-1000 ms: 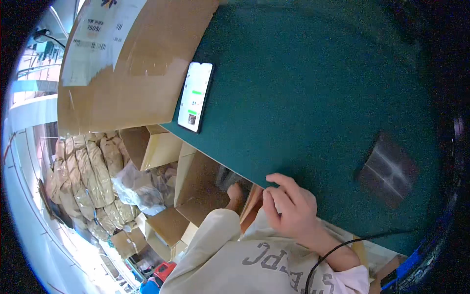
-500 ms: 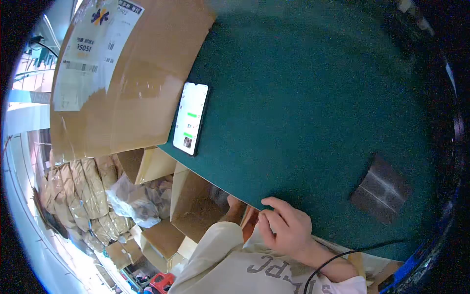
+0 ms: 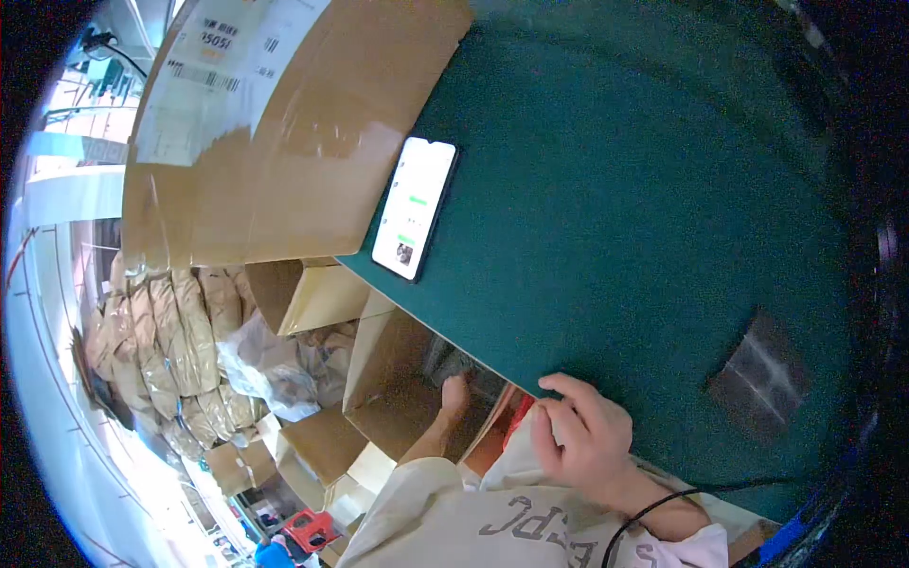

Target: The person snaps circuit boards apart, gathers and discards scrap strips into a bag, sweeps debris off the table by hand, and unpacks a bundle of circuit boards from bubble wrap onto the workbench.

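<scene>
My left hand (image 3: 455, 394) reaches down into an open cardboard box (image 3: 383, 412) below the table edge. Dark, shiny packaging (image 3: 443, 360) lies beside it; the fingertips are hidden, so I cannot tell whether they grip it. My right hand (image 3: 589, 434) rests at the near edge of the green table (image 3: 606, 237). Its index finger stretches out, the other fingers curl loosely, and nothing is in it. A dark flat packet (image 3: 760, 374) with a glossy cover lies to its right. A phone (image 3: 415, 210) with a lit screen lies farther off on the table.
A large labelled cardboard box (image 3: 284, 142) stands at the table's left. Below are brown wrapped bundles (image 3: 170, 331), clear plastic (image 3: 270, 369), more cartons and a red object (image 3: 310, 530). A black cable (image 3: 682, 488) crosses my right forearm.
The view has shifted, so the table and phone appear farther right. My left hand, partly hidden by the table edge before, now shows more fully inside the box. My right hand keeps its pose.
</scene>
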Tool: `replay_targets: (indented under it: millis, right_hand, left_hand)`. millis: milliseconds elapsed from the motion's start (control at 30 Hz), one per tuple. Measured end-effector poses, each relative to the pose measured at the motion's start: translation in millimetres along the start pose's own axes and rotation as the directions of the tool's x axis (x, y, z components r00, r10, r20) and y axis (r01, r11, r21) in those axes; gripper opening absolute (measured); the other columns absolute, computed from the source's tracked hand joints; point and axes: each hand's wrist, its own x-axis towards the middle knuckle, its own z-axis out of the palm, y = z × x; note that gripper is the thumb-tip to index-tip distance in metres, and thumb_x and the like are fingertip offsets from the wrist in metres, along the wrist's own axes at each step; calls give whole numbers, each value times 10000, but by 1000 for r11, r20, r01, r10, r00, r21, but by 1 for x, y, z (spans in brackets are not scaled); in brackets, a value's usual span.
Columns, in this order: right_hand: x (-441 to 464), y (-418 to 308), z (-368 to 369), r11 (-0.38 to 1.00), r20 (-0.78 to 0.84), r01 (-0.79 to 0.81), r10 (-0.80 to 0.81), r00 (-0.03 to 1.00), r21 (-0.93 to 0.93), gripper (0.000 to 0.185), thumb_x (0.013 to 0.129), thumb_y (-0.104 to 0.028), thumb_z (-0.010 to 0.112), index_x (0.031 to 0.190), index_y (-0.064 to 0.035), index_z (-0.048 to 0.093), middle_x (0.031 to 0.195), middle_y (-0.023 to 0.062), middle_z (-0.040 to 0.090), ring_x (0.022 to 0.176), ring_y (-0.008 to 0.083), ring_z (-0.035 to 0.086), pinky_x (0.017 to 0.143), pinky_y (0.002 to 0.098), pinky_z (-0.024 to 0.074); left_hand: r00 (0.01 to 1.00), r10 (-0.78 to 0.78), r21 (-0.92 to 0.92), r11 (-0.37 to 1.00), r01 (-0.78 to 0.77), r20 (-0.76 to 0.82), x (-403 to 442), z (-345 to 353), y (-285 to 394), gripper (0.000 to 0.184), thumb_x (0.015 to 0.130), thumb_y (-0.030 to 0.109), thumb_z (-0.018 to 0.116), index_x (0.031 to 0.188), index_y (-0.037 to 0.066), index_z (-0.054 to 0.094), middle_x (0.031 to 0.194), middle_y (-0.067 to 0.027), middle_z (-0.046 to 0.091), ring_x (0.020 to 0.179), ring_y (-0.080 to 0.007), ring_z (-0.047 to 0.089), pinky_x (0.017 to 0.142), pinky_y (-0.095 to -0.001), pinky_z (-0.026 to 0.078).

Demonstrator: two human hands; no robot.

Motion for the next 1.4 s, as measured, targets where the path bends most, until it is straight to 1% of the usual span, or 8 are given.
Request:
replay_targets:
  millis: [300, 567, 700, 833, 1033, 1133, 1233, 1400]
  right_hand:
    - [-11, 1, 9, 1000, -8, -11, 11, 1000, -1, 80, 829, -74, 724, 870, -58, 658, 1112, 88, 682, 562, 174, 571, 509, 277, 470]
    - [-8, 3, 5, 999, -79, -2, 6, 997, 41, 154, 831, -85, 739, 959, -37, 668, 1153, 80, 673, 605, 202, 597, 543, 281, 497]
    - [-5, -6, 1, 805, 169, -208, 136, 976, 556, 392, 848, -107, 746, 1203, -2, 617, 1288, 134, 606, 856, 269, 640, 727, 334, 545]
    - [2, -29, -5, 864, 71, 12, -55, 996, 503, 568, 883, -158, 730, 1374, 9, 498, 1390, 178, 519, 1077, 334, 583, 903, 389, 512]
    - [21, -15, -26, 926, -152, -72, 137, 979, 370, 729, 931, -250, 686, 1509, 37, 347, 1483, 246, 412, 1300, 406, 467, 1075, 455, 430]
    - [33, -3, -20, 935, -214, -131, 209, 954, 329, 712, 927, -227, 689, 1502, 38, 363, 1490, 244, 409, 1317, 397, 461, 1087, 457, 425]
    - [48, 4, -16, 938, -262, -183, 264, 928, 295, 695, 923, -205, 692, 1494, 39, 379, 1497, 242, 406, 1335, 388, 454, 1100, 459, 420]
    - [46, 5, -7, 954, -242, -216, 265, 934, 210, 701, 902, -168, 689, 1495, 41, 379, 1496, 255, 403, 1338, 402, 455, 1107, 463, 419]
  left_hand:
    - [848, 378, -122, 886, -448, -370, -20, -126, 25, 300, 852, 7, 618, 1126, 71, 723, 867, -113, 753, 617, -278, 630, 581, -402, 488]
    - [820, 243, -244, 877, -415, -518, -170, -348, 102, 142, 827, -49, 699, 927, 33, 758, 901, -28, 771, 713, -165, 661, 656, -261, 505]
    - [842, 265, -194, 900, -391, -469, -221, -426, 162, 104, 823, -51, 713, 883, 26, 748, 865, -20, 755, 621, -101, 568, 573, -226, 439]
    - [800, 401, -211, 822, -530, -446, -235, -482, 231, 74, 826, -60, 707, 843, 9, 728, 786, -10, 706, 516, -77, 479, 498, -222, 376]
    - [772, 563, -244, 737, -630, -294, -196, -514, 349, 59, 823, -41, 703, 850, 10, 711, 670, 13, 614, 495, -73, 439, 477, -213, 324]
    - [540, 761, -120, 536, -836, -361, -120, -505, 391, 51, 818, -13, 705, 859, 17, 707, 640, 10, 596, 522, -87, 454, 501, -224, 357]
    - [631, 754, -229, 592, -773, -181, -72, -497, 425, 67, 830, 27, 704, 895, 23, 723, 780, -32, 655, 610, -112, 525, 574, -244, 437]
    - [319, 825, 48, 383, -922, -467, -61, -463, 429, 234, 869, 108, 732, 1087, 26, 709, 1097, -85, 658, 773, -157, 606, 713, -278, 519]
